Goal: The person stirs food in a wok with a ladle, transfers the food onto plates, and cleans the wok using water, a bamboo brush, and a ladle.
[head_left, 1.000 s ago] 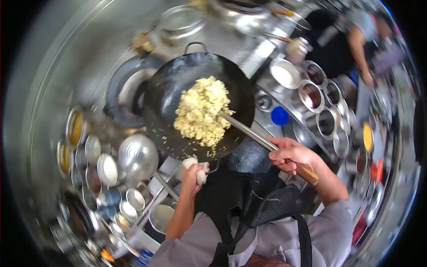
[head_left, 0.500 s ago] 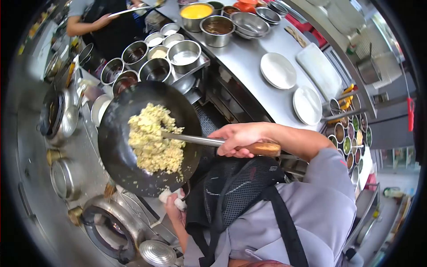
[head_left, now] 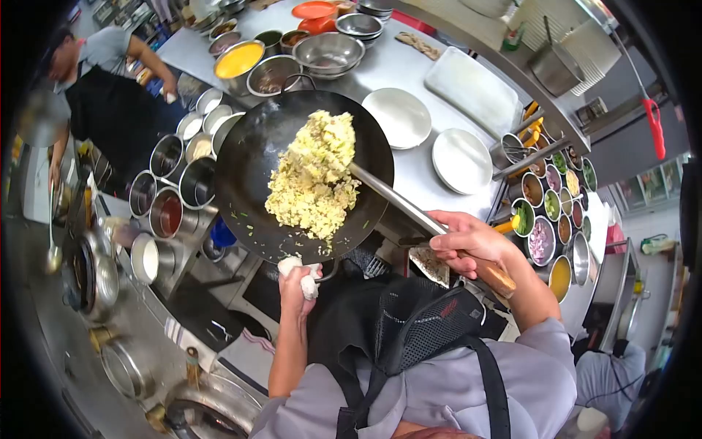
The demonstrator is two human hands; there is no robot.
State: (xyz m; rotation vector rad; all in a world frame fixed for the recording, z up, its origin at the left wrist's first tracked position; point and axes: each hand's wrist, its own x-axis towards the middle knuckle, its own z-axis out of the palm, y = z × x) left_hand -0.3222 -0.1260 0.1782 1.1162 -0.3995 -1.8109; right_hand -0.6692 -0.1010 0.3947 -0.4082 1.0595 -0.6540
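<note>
My left hand [head_left: 294, 290] grips the near edge of a black wok [head_left: 245, 157] through a white cloth [head_left: 309, 287], beside the wok's loop handle. The wok is lifted off the stove and held near the steel counter. Yellow fried rice [head_left: 311, 197] with green bits lies in its middle and right part. My right hand [head_left: 468, 245] is closed around the wooden handle of a wok ladle [head_left: 395, 196]. Its steel shaft runs into the rice, and a heaped mound covers its head. Two white plates, a nearer one [head_left: 462, 161] and a farther one [head_left: 396, 117], stand right of the wok.
A yellow-filled pot [head_left: 239, 60] and steel bowls [head_left: 329, 53] stand on the counter [head_left: 406, 69]. Sauce pots [head_left: 167, 212] sit left of the wok. Ingredient tins [head_left: 542, 241] are at right. A wok burner [head_left: 208, 410] is lower left. A co-worker [head_left: 110, 95] stands upper left.
The wok has moved up and to the right in view, from above the stove side toward the counter and plates. The ladle now carries a raised mound of rice.
</note>
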